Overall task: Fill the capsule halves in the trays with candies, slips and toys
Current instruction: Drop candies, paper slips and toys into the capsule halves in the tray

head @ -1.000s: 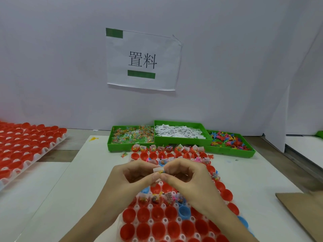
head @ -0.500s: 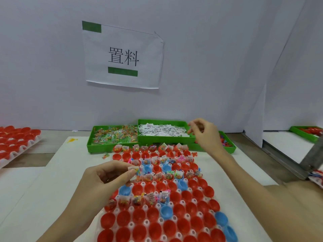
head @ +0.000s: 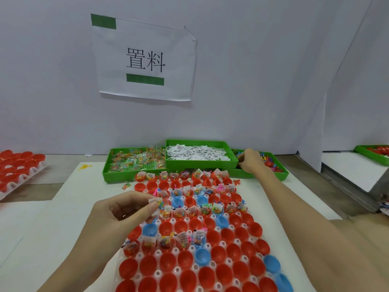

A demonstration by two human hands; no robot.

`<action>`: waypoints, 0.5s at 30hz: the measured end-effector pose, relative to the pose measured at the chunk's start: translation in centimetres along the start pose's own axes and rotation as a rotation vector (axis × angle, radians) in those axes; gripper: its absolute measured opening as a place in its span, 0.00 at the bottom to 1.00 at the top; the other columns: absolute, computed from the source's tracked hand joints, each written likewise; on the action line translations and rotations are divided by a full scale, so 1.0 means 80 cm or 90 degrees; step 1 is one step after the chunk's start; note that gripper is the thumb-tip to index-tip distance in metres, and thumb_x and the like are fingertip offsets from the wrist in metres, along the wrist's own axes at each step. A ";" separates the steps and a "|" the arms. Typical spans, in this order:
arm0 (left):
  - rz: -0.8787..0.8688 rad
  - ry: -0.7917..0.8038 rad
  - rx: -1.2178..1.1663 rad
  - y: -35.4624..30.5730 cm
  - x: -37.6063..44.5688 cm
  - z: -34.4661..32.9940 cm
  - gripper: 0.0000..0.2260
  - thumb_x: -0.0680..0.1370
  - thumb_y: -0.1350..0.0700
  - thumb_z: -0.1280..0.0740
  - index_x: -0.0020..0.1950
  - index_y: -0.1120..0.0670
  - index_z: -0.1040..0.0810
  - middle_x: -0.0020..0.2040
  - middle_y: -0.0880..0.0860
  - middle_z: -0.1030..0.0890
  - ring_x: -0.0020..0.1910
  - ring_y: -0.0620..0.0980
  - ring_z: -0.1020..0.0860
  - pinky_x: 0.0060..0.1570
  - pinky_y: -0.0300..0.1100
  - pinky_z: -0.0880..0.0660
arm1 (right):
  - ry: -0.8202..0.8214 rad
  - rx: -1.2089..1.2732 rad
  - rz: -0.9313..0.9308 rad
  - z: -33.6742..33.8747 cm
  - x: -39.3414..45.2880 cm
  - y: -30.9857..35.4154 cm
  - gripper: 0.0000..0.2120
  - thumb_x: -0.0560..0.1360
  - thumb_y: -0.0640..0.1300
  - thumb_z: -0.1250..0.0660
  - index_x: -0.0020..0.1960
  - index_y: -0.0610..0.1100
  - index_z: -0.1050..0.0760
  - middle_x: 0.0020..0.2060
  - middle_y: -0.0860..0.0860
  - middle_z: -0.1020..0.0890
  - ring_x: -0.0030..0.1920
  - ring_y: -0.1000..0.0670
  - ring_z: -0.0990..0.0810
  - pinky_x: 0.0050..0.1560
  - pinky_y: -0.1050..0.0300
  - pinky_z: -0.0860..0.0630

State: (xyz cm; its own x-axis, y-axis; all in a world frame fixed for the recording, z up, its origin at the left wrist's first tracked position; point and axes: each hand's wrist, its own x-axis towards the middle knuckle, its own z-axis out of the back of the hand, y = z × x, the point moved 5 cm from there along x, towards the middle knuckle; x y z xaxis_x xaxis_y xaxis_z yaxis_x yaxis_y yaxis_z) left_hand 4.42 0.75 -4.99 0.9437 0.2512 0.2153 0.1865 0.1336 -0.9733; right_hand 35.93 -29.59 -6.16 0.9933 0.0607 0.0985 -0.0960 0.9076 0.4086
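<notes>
A white holder tray (head: 177,270) of red and blue capsule halves (head: 212,238) lies in front of me; several far rows hold candy, slips and toys. My left hand (head: 124,214) hovers over the tray's left side and pinches a white slip with a candy packet (head: 156,201). My right hand (head: 251,162) reaches into the green toy tray (head: 264,177), fingers curled and pinching a toy among the coloured toys (head: 271,164). The green slip tray (head: 200,164) and the green candy tray (head: 117,175) stand to its left.
Another holder of red halves (head: 19,165) sits at the far left. A further green tray (head: 371,152) is at the far right behind a white divider. One loose candy packet (head: 126,185) and a yellow toy (head: 85,166) lie on the white mat. A paper sign (head: 145,57) hangs on the wall.
My hands parted from a joint pinch. The right hand went to the toy tray and has dropped into it. The left hand kept the slip and candy over the holder.
</notes>
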 end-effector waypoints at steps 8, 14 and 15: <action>-0.001 0.013 0.004 0.000 -0.001 -0.001 0.06 0.69 0.51 0.24 0.45 0.48 0.11 0.39 0.56 0.14 0.37 0.51 0.15 0.41 0.32 0.20 | 0.046 -0.096 0.001 0.004 -0.004 0.011 0.11 0.75 0.31 0.32 0.36 0.40 0.29 0.30 0.47 0.30 0.33 0.47 0.30 0.32 0.56 0.34; -0.002 0.019 -0.002 -0.001 -0.001 -0.002 0.08 0.69 0.50 0.24 0.46 0.49 0.11 0.39 0.56 0.14 0.37 0.51 0.15 0.42 0.33 0.20 | -0.004 -0.052 -0.002 0.002 -0.010 0.005 0.07 0.76 0.31 0.32 0.40 0.35 0.21 0.35 0.44 0.22 0.36 0.46 0.24 0.41 0.50 0.23; -0.003 0.018 -0.003 -0.001 -0.001 -0.001 0.08 0.69 0.49 0.24 0.46 0.48 0.11 0.39 0.56 0.14 0.38 0.51 0.15 0.42 0.33 0.20 | -0.026 -0.004 0.002 0.003 -0.009 0.001 0.04 0.77 0.32 0.31 0.46 0.35 0.17 0.40 0.44 0.19 0.42 0.46 0.21 0.47 0.49 0.21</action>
State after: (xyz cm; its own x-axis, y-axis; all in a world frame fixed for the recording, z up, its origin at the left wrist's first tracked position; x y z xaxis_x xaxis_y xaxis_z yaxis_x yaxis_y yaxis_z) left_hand 4.35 0.62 -4.92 0.9502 0.2230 0.2179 0.1924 0.1307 -0.9726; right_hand 35.21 -29.68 -6.02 0.9894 0.0470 0.1376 -0.0992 0.9102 0.4022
